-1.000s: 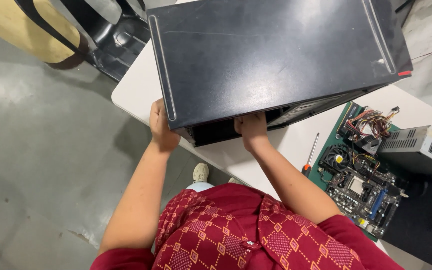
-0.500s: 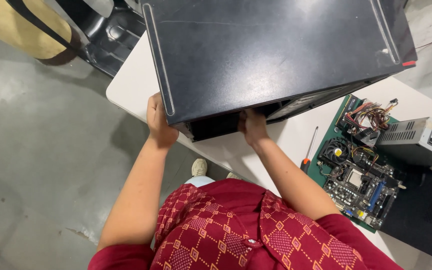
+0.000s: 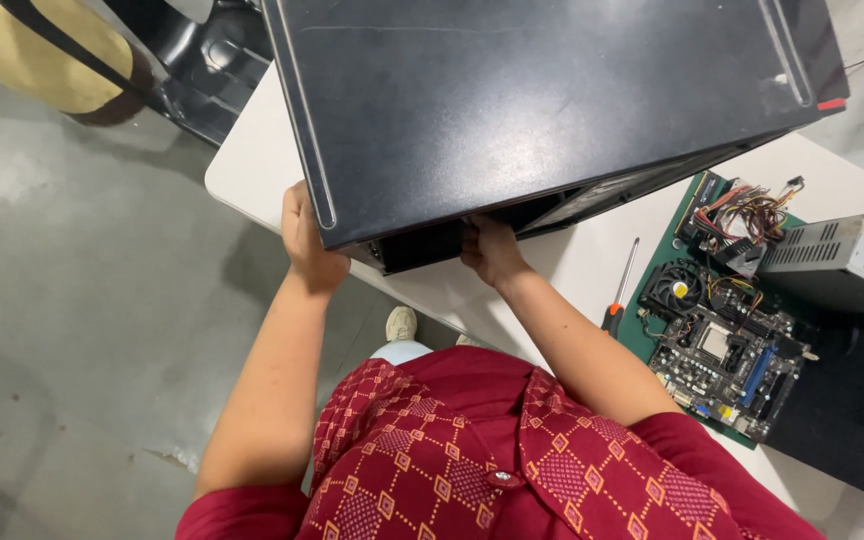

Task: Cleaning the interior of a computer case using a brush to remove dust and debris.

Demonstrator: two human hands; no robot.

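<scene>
Both hands grip the black computer case (image 3: 542, 100) above the white table (image 3: 252, 170): left hand (image 3: 304, 240) fingers wrapped around its corner, right hand (image 3: 492, 250) fingers tucked under its edge.

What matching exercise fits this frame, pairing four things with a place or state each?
Things:
1. computer case
2. screwdriver
3. motherboard
4. power supply

Places or states:
A. lies on the green mat
B. silver box at the right edge
C. gripped by left hand and right hand
D. lies on the white table, orange handle toward the person

Pairs: 1-C, 2-D, 3-A, 4-B
</scene>
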